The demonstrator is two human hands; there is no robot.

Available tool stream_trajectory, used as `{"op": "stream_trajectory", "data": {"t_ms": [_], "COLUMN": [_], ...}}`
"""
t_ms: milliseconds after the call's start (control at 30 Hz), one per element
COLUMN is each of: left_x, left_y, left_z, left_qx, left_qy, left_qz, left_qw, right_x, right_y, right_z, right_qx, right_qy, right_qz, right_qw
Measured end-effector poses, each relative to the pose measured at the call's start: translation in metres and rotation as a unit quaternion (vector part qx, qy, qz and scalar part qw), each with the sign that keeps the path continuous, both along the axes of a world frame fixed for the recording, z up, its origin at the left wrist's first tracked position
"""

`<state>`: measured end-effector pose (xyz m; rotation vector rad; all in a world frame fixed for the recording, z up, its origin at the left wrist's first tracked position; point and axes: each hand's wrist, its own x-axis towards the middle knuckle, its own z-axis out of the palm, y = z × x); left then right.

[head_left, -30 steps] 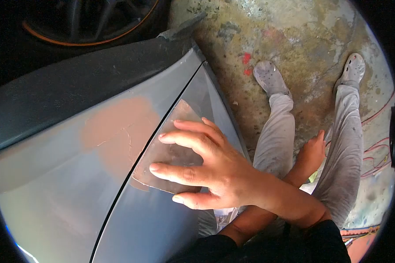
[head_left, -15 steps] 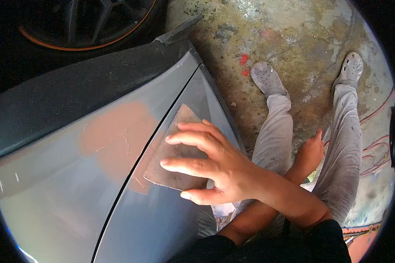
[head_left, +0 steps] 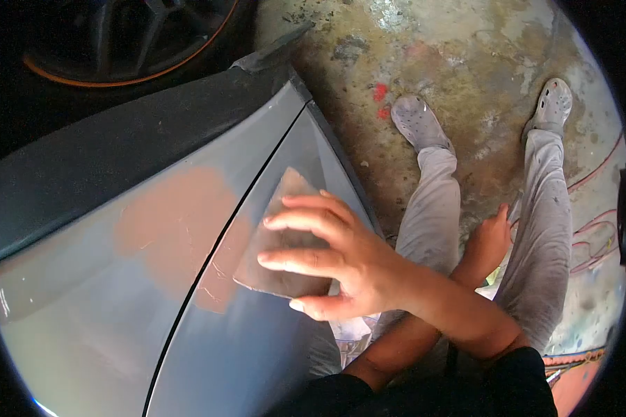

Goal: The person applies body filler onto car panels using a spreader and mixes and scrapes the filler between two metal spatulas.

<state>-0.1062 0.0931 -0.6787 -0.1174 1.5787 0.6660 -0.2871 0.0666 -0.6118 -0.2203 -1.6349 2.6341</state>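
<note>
One head-worn camera (its corners dark) looks steeply down, close over panel [head_left: 83, 306] and floor [head_left: 341, 125].

A dark, spoked wheel [head_left: 129, 42] edged in orange is noted at upper left. The floor [head_left: 459, 42] is seen to be stained and marked with red spots [head_left: 380, 92]; thin red cords [head_left: 594, 222] are found looped at right.

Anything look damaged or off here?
Yes: the pinkish patch on the grey car panel has thin, raised-or-cracked-looking lines and contrasts with the surrounding finish. Red marks also stand out on the blotchy floor.
</note>
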Motion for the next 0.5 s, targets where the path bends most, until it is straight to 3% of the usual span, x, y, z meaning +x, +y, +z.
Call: {"op": "stream_trajectory", "data": {"t_ms": [267, 367, 500], "left_x": [-0.002, 0.001, -0.016], "left_y": [-0.009, -0.014, 0.005], "left_z": [-0.005, -0.008, -0.007], "left_qx": [-0.037, -0.035, -0.054], "left_qy": [-0.003, 0.024, -0.039], "left_qz": [0.012, 0.023, 0.017], "left_qw": [0.999, 0.999, 0.998], "right_x": [-0.017, 0.003, 0.027], "right_y": [-0.027, -0.034, 0.013], "right_z": [-0.005, -0.002, 0.005], "right_qx": [-0.001, 0.014, 0.047], "right_qy": [-0.020, -0.018, -0.018], "right_qz": [-0.067, -0.041, 0.062], "right_qw": [0.998, 0.999, 0.997]}}
